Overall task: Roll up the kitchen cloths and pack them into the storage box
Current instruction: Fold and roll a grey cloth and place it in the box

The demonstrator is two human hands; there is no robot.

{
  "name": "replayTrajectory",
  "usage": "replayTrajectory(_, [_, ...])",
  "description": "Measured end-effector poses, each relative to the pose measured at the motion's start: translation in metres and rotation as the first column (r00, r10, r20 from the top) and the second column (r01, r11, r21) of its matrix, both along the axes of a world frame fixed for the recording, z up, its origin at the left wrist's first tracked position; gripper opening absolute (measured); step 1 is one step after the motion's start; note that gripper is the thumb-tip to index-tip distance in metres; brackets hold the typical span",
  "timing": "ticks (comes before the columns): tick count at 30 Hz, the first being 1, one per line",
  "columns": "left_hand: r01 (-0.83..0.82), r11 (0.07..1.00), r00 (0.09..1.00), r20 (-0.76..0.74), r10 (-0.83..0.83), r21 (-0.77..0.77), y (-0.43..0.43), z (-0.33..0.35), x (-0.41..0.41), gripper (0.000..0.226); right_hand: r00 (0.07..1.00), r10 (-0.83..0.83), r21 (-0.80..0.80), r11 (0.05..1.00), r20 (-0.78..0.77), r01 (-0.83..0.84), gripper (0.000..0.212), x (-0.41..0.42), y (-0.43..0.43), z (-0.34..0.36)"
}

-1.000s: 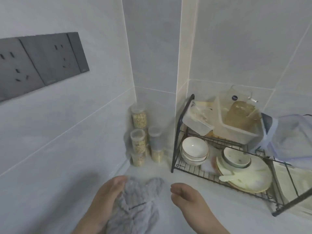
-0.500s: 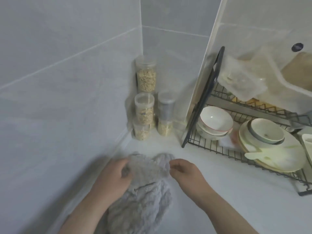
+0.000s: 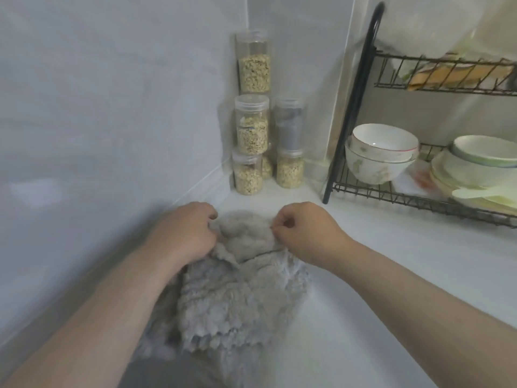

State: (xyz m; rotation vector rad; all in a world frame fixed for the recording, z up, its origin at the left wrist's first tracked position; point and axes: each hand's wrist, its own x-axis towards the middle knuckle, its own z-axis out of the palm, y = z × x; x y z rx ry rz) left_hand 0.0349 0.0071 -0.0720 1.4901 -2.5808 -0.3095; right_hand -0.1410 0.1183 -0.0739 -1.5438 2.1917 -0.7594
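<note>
Two hands are gripping the far end of a fluffy grey cloth, which is lying on the white counter close beside the left wall, short of the jars in the corner and left of the dish rack. The left hand is curling its fingers into the far left corner of the cloth, and the right hand is pinching the far right corner between thumb and bent fingers. Both are sitting level, neither nearer than the other. The cloth is running lengthwise from the hands back toward the person, rumpled rather than flat, so its long axis is pointing at the corner jars and the held edge is lying crosswise. Any roll would likely be starting from this far edge and travelling toward the body. No storage box is showing here.
</note>
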Motion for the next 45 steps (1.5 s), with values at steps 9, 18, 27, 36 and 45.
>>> replayTrajectory(9, [0.26,0.962,0.731,-0.635,-0.251,-0.082,0.045,0.051,0.0,0.028,0.998,-0.011,-0.331,0.944,-0.063,-0.01,0.053,0.023,0.051,0.028])
replayTrajectory(18, [0.726,0.679,0.425,-0.844,-0.327,0.103,0.111,0.121,0.006,0.034,0.949,0.155,-0.364,0.93,0.275,-0.046,0.049,0.03,0.104,0.105])
replayTrajectory(27, [0.564,0.821,0.748,-0.366,-0.553,-0.088,0.161,0.136,-0.028,0.023,0.849,0.124,-0.507,0.842,0.514,0.183,0.036,0.005,0.195,0.159])
replayTrajectory(36, [0.631,0.755,0.701,-0.549,-0.455,0.18,0.193,0.102,-0.099,0.031,0.843,-0.011,-0.26,0.949,0.538,0.178,0.016,-0.042,0.284,0.151])
replayTrajectory(45, [0.575,0.567,0.575,-0.202,-0.793,-0.59,0.184,0.156,-0.16,0.02,0.84,-0.327,-0.542,0.65,0.433,0.532,0.02,-0.137,0.279,0.137])
